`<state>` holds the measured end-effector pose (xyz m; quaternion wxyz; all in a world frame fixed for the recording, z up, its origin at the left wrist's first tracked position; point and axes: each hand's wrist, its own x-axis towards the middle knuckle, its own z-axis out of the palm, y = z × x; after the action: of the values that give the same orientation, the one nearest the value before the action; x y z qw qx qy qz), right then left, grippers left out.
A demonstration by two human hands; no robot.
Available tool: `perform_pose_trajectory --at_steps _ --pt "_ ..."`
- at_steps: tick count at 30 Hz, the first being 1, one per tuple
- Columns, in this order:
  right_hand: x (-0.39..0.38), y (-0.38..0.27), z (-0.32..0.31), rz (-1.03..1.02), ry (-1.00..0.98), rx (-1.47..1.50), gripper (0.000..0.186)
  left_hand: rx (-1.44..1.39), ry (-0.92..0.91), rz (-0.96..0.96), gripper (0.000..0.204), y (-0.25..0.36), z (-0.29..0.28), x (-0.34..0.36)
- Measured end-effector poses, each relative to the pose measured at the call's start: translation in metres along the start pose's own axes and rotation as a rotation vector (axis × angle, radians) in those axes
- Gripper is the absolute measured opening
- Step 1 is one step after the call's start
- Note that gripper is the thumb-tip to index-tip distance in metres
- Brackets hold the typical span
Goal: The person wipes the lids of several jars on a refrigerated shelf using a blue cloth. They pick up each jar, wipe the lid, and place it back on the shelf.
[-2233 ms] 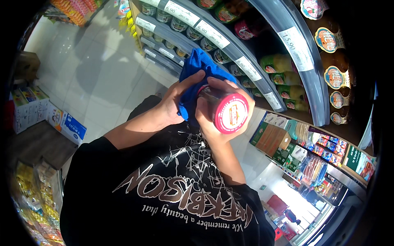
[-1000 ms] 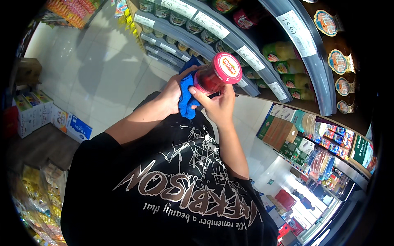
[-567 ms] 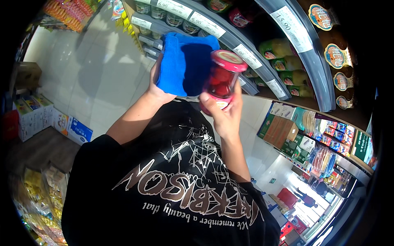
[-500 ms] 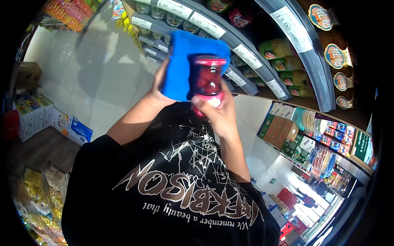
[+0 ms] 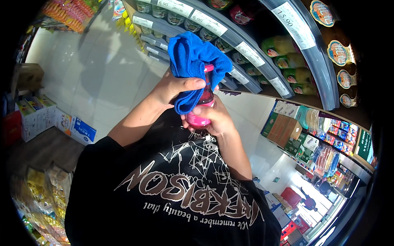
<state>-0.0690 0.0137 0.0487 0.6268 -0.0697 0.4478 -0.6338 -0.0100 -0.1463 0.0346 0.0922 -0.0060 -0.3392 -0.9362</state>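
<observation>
The jar (image 5: 208,92), see-through with dark red contents, has a pink lid (image 5: 209,68) and pink label (image 5: 198,121). Held in the air by the right fingers (image 5: 204,111) at the label, it tilts, lid end slightly rightward. The blue cloth (image 5: 186,53), bunched and creased in the left fingers (image 5: 191,84), touches the jar's left side and shows behind it.

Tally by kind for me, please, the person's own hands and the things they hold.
Hands, left hand and right hand: 2
Blue cloth: 1
Pink-lidded jar: 1
Total: 4
</observation>
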Motion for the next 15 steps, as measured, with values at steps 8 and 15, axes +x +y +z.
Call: perform_pose_trajectory --at_steps 8,15 --pt "0.003 0.013 0.024 -0.519 0.719 -0.995 0.046 0.595 0.143 0.337 0.071 0.001 0.012 -0.014" --pt "-0.009 0.011 0.025 -0.730 0.823 -1.204 0.058 0.809 0.097 0.419 0.064 0.006 0.022 -0.021"
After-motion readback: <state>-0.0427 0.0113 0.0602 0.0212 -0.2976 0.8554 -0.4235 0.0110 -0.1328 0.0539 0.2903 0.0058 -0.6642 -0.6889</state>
